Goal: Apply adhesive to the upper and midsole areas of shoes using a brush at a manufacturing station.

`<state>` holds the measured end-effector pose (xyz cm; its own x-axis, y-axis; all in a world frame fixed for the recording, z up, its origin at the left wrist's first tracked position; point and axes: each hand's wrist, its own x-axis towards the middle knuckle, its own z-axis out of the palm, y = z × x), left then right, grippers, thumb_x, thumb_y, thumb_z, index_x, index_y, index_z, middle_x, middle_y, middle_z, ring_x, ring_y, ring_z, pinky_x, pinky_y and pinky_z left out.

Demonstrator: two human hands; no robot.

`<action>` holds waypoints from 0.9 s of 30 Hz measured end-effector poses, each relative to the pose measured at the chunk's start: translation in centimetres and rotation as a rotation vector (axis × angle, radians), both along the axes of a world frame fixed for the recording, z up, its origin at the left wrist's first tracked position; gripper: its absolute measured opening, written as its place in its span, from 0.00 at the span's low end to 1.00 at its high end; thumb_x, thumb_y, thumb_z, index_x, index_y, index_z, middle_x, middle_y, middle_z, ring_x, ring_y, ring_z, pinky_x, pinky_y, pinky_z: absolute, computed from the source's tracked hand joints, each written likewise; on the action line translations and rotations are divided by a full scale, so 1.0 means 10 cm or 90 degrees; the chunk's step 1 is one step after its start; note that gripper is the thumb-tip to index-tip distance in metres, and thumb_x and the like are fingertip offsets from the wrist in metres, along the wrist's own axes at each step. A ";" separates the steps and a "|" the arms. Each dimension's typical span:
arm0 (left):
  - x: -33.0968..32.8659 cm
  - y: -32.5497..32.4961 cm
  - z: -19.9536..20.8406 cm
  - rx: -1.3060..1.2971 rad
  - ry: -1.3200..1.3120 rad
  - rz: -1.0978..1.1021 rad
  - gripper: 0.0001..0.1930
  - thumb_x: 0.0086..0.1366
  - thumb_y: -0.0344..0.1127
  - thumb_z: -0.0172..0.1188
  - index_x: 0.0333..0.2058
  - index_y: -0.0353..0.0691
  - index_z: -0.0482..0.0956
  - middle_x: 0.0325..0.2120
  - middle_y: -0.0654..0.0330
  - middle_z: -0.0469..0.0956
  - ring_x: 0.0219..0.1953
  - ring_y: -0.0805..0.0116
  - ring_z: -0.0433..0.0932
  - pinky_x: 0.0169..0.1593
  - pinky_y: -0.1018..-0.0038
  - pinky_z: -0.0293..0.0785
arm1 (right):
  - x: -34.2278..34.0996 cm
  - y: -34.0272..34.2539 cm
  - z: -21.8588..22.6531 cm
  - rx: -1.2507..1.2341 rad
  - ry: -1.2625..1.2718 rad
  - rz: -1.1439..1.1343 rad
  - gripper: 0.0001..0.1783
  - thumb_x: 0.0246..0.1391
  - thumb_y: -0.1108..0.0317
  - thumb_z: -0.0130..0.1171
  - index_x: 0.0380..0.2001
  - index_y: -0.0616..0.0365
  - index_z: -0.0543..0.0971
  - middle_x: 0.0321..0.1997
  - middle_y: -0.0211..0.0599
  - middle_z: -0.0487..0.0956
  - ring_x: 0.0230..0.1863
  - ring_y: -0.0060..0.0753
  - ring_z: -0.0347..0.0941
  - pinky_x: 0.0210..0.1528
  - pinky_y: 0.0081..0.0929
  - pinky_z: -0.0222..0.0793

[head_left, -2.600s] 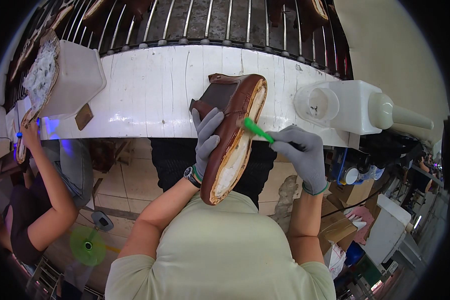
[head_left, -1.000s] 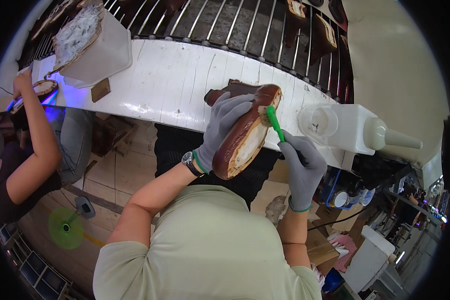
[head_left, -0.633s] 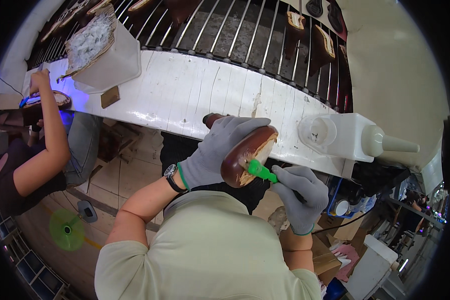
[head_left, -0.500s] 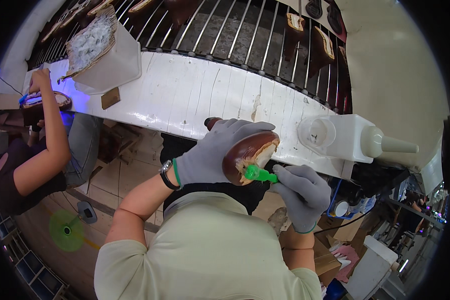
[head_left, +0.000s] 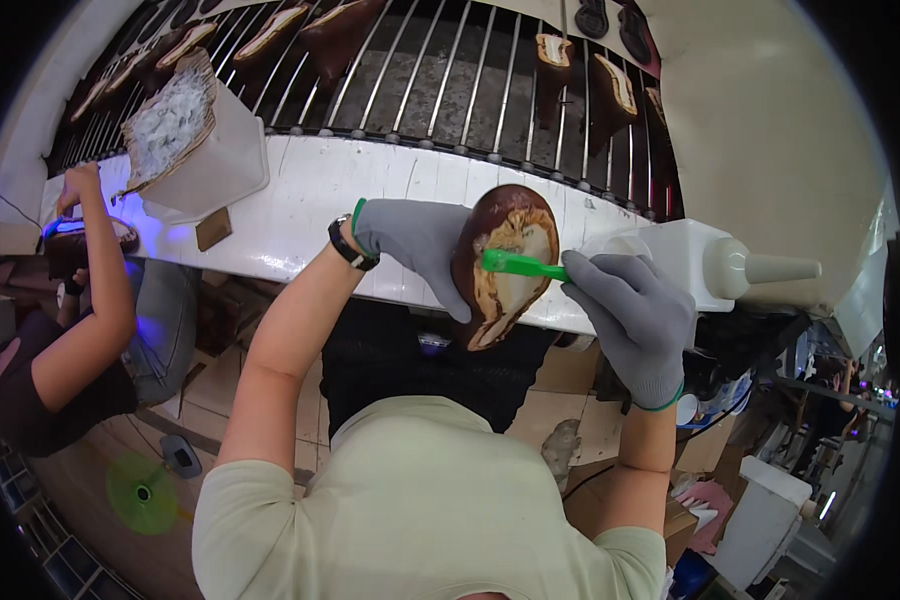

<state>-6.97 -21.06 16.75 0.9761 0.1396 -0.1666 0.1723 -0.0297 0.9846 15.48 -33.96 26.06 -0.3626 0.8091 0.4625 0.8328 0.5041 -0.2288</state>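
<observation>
My left hand [head_left: 420,245], in a grey glove, grips a dark brown leather shoe upper [head_left: 518,232] from its left side. The upper is held above the near edge of the white bench, with its underside facing me. That underside shows a pale centre and a ragged tan leather margin folded round it. A green-handled brush [head_left: 532,267] is pinched in the gloved fingers of my right hand [head_left: 635,315]. Its head touches or hovers just over the underside near the left margin; the bristles are hard to make out.
On the white bench [head_left: 320,200] stand a white bin [head_left: 235,150] topped with crusted cardboard at left and a white nozzle bottle [head_left: 685,260] at right. Beyond, a roller conveyor [head_left: 430,80] carries several shoe uppers. A co-worker's arm [head_left: 95,310] handles another shoe at far left.
The upper has been lifted farther from my body and turned more upright, its underside now fully visible. My left hand shifted to its side; the brush moved up along the underside from the lower end.
</observation>
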 end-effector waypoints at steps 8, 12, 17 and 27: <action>0.14 0.19 -0.22 -0.082 -0.066 -0.053 0.37 0.44 0.33 0.80 0.54 0.34 0.74 0.49 0.56 0.80 0.50 0.71 0.77 0.57 0.72 0.73 | 0.11 0.14 0.01 -0.030 0.248 -0.108 0.11 0.47 0.74 0.70 0.37 0.54 0.85 0.29 0.34 0.80 0.26 0.33 0.76 0.28 0.25 0.71; 0.13 0.21 -0.04 -0.035 -0.055 -0.051 0.37 0.45 0.32 0.80 0.55 0.34 0.73 0.49 0.57 0.80 0.50 0.72 0.77 0.57 0.72 0.73 | 0.03 0.15 0.04 0.001 0.062 -0.075 0.12 0.46 0.69 0.70 0.37 0.52 0.85 0.29 0.29 0.80 0.26 0.32 0.75 0.26 0.27 0.69; 0.00 0.07 -0.20 -0.012 -0.114 0.005 0.35 0.47 0.34 0.79 0.54 0.35 0.74 0.48 0.57 0.80 0.48 0.71 0.78 0.57 0.72 0.73 | 0.00 -0.08 0.08 -0.147 0.080 0.081 0.14 0.45 0.70 0.71 0.38 0.52 0.85 0.29 0.28 0.80 0.25 0.27 0.74 0.25 0.24 0.66; 0.04 -0.30 0.21 0.130 0.100 0.069 0.44 0.45 0.42 0.81 0.59 0.35 0.69 0.54 0.57 0.77 0.53 0.68 0.76 0.58 0.72 0.72 | -0.10 -0.35 -0.13 -0.085 0.319 -0.200 0.15 0.44 0.76 0.71 0.39 0.57 0.86 0.28 0.36 0.80 0.24 0.24 0.73 0.26 0.21 0.67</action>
<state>-6.61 -24.01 18.82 0.9180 0.2879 -0.2727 0.3355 -0.1974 0.9211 14.44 -37.44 24.74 0.1396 0.9045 0.4029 0.7117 0.1913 -0.6759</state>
